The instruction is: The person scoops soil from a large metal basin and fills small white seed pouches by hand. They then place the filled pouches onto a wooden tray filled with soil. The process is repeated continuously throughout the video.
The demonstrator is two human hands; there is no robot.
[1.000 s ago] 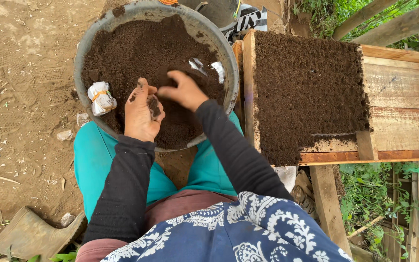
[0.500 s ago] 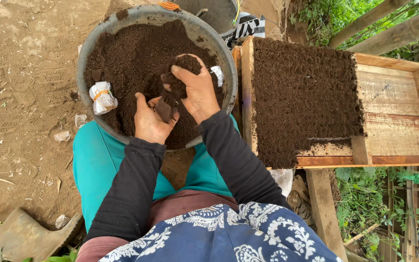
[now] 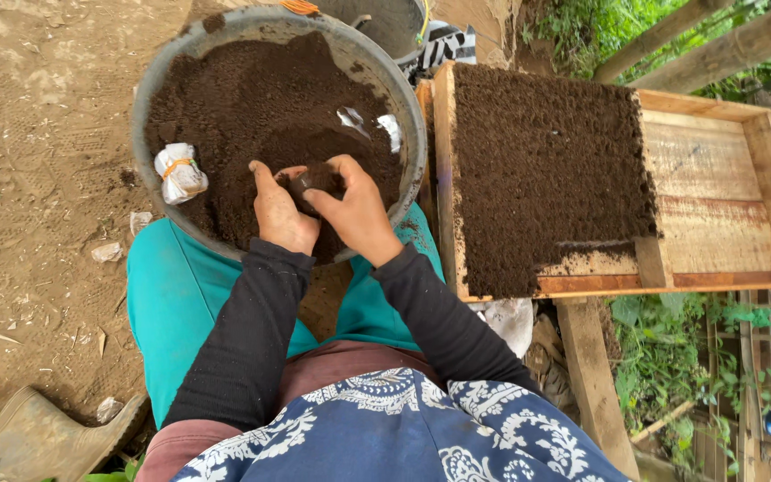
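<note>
Left hand (image 3: pixel 280 214) and right hand (image 3: pixel 356 211) — both closed round small dark soil-filled pouch (image 3: pixel 311 181), possibly plastic — over near edge of round grey soil-filled basin (image 3: pixel 408 120); soil-packed wooden tray (image 3: pixel 716 192) right of basin.

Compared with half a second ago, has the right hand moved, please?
Yes. The right hand has dropped from above the soil toward the near rim of the grey basin, meeting the left hand.
</note>
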